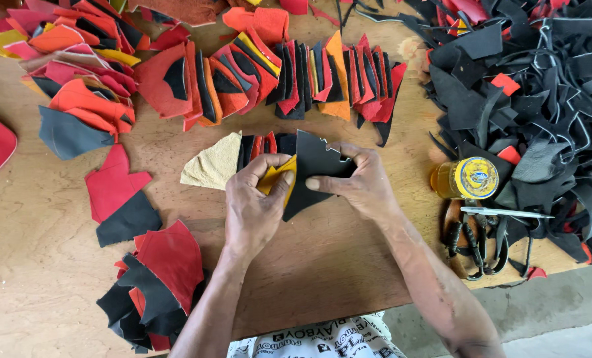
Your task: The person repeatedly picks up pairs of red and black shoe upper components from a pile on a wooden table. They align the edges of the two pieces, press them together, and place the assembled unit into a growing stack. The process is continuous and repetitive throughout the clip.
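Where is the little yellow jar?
In the head view, the yellow jar lies on its side at the table's right, beside the black scrap pile, just above the scissors.

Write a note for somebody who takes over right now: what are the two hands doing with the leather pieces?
Left hand: pinches a yellow leather piece against the black one.
Right hand: grips the black leather piece by its right edge.
Both pieces are held just above the wooden table.
Done: a row of overlapped red, orange and black pieces lies beyond the hands; a tan piece lies to the left.
Left: loose stacks of red and black pieces at near left, a black scrap heap at right.
Yellow glue jar and scissors sit at right.
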